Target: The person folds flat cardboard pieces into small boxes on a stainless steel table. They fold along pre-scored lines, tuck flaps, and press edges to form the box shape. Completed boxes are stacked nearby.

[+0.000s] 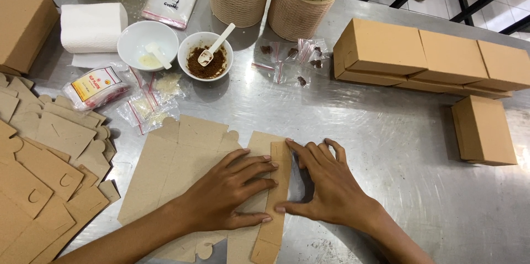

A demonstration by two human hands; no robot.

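Head view, steel table (386,142). Flat box blank (182,170) lies at 6 o'clock, its folded side flap (276,198) running 12-to-6 (long axis towards the person); left hand (226,192) rests flat on the blank, fingers spread and pointing to 3 o'clock, tips at the flap; right hand (326,184) lies just right of it, fingers spread, thumb and fingertips pressing the flap's edge; both hands touch the flap, neither nearer. More blanks (44,170) at 9 o'clock; two bowls (205,57) at 11; finished boxes (430,54) at 2.
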